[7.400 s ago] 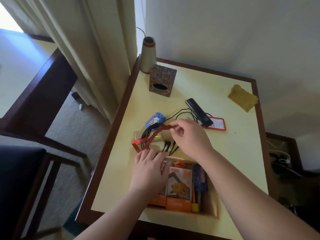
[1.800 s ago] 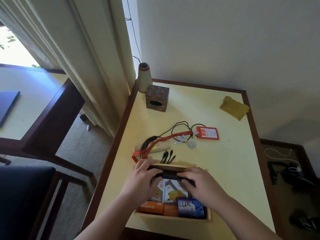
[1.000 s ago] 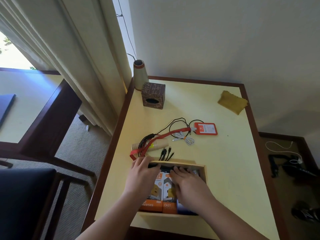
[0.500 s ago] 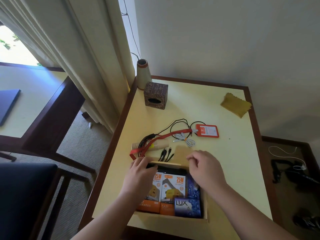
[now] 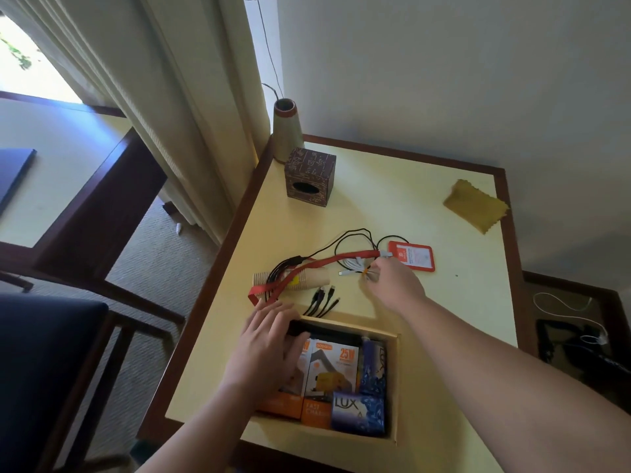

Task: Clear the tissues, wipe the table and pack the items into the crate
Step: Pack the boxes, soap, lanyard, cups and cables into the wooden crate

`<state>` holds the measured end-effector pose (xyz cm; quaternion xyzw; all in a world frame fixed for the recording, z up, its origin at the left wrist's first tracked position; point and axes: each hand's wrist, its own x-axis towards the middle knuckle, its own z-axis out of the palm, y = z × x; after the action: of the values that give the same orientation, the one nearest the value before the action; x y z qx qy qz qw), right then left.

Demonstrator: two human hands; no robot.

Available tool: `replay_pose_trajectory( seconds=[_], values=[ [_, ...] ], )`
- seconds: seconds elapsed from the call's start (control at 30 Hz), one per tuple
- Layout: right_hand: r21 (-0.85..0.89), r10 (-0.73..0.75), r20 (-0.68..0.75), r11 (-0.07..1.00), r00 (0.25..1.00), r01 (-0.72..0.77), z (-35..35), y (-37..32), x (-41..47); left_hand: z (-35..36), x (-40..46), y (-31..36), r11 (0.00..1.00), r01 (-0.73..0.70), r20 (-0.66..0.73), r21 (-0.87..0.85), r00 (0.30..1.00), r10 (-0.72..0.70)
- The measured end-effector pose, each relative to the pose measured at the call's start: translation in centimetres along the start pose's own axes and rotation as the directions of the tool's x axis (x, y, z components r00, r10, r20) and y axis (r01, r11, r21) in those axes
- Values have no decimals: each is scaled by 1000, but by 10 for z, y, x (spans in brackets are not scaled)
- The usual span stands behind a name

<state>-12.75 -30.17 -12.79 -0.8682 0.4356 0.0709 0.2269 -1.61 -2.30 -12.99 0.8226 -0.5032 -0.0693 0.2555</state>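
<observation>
Packing is roughly halfway, I'd say. Going left to right: the left hand (image 5: pixel 269 346) lies with fingers fairly straight on a black bar-shaped item (image 5: pixel 327 331) at the crate's (image 5: pixel 392 387) far edge, with charger boxes (image 5: pixel 333 373) and a Lux soap box (image 5: pixel 356 409) already inside. Just beyond the crate, paper cups (image 5: pixel 307 278), a red lanyard (image 5: pixel 307 268) and black cables (image 5: pixel 324 298) still sit on the tabletop (image 5: pixel 426 302). The right hand (image 5: pixel 396 285) pinches a coiled white cable (image 5: pixel 353 264) beside the orange card holder (image 5: pixel 413 256). No loose tissues visible; the yellow cloth (image 5: pixel 474 209) lies at the far right, so wiping looks done.
</observation>
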Motion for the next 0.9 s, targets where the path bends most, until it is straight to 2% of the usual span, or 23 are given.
replay_pose_trajectory(
  seconds=[0.17, 0.3, 0.4, 0.47, 0.57, 0.63, 0.73, 0.9],
  values=[
    [-169, 58, -1, 984, 998, -58, 13, 4, 19, -2, 3, 4, 998, -9, 83, 58, 997, 4],
    [-211, 68, -11, 975, 998, -69, 13, 8, 12, -6, 5, 4, 998, -3, 120, 63, 993, -4],
    [-91, 104, 1, 990, 995, -103, 7, 11, -3, -7, 6, 5, 998, 12, 132, 55, 991, -19],
    [98, 161, 7, 982, 987, -161, -2, 11, -19, -7, 6, 5, 998, 24, 141, 60, 989, -32],
    [379, 256, 13, 893, 967, -241, -20, 15, -51, -8, 7, 5, 997, 43, 170, 65, 984, -54],
    [502, 304, 15, 822, 953, -270, -34, 16, -83, -8, 7, 4, 997, 50, 184, 61, 981, -60],
    [551, 310, -16, 796, 951, -250, -47, 11, -139, -8, 7, 3, 997, 54, 194, 57, 979, -64],
    [551, 331, 59, 776, 942, -307, -30, -4, -207, -9, 7, 3, 996, 63, 203, 65, 976, -75]
  ],
)
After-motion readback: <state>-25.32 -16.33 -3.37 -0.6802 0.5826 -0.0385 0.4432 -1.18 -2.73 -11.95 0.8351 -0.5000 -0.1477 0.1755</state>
